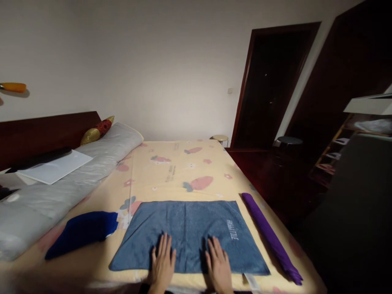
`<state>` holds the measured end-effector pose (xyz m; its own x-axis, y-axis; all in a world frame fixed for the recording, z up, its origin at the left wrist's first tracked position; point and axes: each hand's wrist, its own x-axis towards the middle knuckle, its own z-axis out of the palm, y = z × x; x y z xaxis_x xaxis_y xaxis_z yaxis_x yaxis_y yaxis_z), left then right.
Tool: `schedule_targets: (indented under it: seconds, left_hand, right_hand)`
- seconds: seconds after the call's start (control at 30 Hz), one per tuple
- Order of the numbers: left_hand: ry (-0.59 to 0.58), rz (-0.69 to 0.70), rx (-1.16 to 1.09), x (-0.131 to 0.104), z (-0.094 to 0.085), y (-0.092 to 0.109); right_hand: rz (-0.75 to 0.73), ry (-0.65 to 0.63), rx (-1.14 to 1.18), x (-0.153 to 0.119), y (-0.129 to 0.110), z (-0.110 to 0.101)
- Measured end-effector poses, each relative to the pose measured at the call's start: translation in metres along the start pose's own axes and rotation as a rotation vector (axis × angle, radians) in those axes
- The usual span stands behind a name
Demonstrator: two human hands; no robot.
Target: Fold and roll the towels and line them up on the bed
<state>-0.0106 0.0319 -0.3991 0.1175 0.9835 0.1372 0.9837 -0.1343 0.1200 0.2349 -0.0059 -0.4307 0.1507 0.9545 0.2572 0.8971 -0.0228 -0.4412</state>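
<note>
A blue-grey towel (183, 220) lies spread out on the bed, with white lettering near its right side and a white tag at its front right corner. My left hand (163, 261) rests flat on the towel's front part, fingers stretched forward. To the right, my right hand (219, 263) also lies on the cloth, palm down with fingers extended. Neither hand grips anything. Along the towel's right side is a rolled purple cloth (269, 237). A folded dark blue cloth (82, 232) lies off to the left.
The bed (159, 179) has a yellow sheet with carrot prints. A grey rolled bedding piece (67, 196) runs along the headboard (49, 130), bearing a white flat sheet (55, 166) and a red-gold cushion (98, 131). Stools (290, 141) and a shelf (332, 155) stand beyond the right edge.
</note>
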Motion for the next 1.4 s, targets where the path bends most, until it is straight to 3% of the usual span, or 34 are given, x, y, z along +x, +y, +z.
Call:
schedule_targets:
  seconds: [0.07,0.13,0.2,0.27,0.33,0.47,0.57,0.7,0.83,1.0,1.07,1.13,1.27,1.4]
  left_hand:
    - [0.05,-0.124,0.089,0.007,-0.008,-0.034]
    - [-0.016,-0.242,0.156,0.006,-0.008,-0.07]
    - [-0.07,-0.273,0.192,-0.003,-0.002,-0.101]
    - [-0.047,-0.257,0.232,-0.012,0.004,-0.119]
    - [0.01,-0.25,0.271,-0.016,0.005,-0.123]
    - [0.158,-0.239,0.263,0.0,-0.007,-0.107]
    - [0.262,-0.139,0.197,0.022,-0.012,-0.094]
    - [0.271,-0.045,0.128,0.053,-0.006,-0.09]
    - [0.229,-0.052,0.091,0.089,-0.008,-0.109]
    - [0.245,-0.161,0.092,0.155,-0.02,-0.148]
    - [0.204,-0.197,0.078,0.179,-0.017,-0.16]
    - [0.09,-0.237,0.066,0.193,-0.006,-0.167]
    - [-0.101,-0.308,0.055,0.191,0.018,-0.171]
    - [-0.18,-0.273,0.067,0.187,0.015,-0.17]
  right_hand:
    - [0.111,0.022,-0.133,0.007,0.031,-0.017]
    - [0.18,-0.003,-0.24,0.007,0.064,-0.026]
    - [0.196,-0.021,-0.295,0.0,0.088,-0.026]
    - [0.196,-0.008,-0.314,-0.008,0.101,-0.023]
    - [0.222,0.019,-0.313,-0.011,0.102,-0.019]
    - [0.261,0.068,-0.275,0.001,0.086,-0.016]
    - [0.201,0.106,-0.231,0.018,0.071,-0.014]
    - [0.054,0.07,-0.14,0.04,0.063,-0.012]
    - [-0.041,0.045,-0.021,0.077,0.085,-0.02]
    - [0.155,0.186,-0.015,0.151,0.126,-0.035]
    - [0.231,0.123,-0.049,0.17,0.138,-0.033]
    - [0.245,0.034,-0.107,0.176,0.147,-0.028]
    - [0.195,-0.001,-0.262,0.167,0.158,-0.021]
    - [0.21,-0.027,-0.306,0.166,0.149,-0.028]
